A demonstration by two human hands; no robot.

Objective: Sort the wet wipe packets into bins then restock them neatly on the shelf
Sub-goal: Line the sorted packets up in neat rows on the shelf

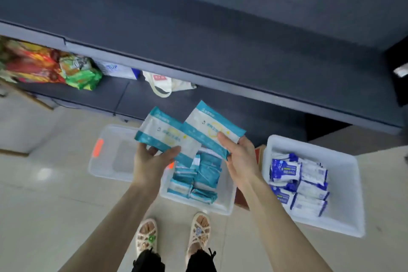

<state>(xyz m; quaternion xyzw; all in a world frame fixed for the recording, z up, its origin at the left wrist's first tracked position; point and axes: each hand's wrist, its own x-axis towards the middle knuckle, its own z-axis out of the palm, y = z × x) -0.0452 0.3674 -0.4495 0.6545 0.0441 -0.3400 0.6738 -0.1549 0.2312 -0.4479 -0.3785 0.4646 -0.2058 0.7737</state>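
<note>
My left hand [152, 161] pinches a teal-and-white wet wipe packet [163, 134] by its near edge. My right hand [240, 157] pinches a second teal-and-white packet [209, 126] beside it. Both packets are held above a white bin [229, 201] on the floor that holds several teal packets [196, 179]. A second white bin [344, 161] to the right holds several blue-and-white packets [298, 181]. The dark grey shelf [198, 51] runs across the view above the bins, its top board bare.
A clear lid with an orange clip [110, 152] lies on the tiled floor left of the bins. The lower shelf board holds colourful snack bags [50, 66] and a white tote bag [167, 84]. My sandalled feet [172, 236] stand just before the middle bin.
</note>
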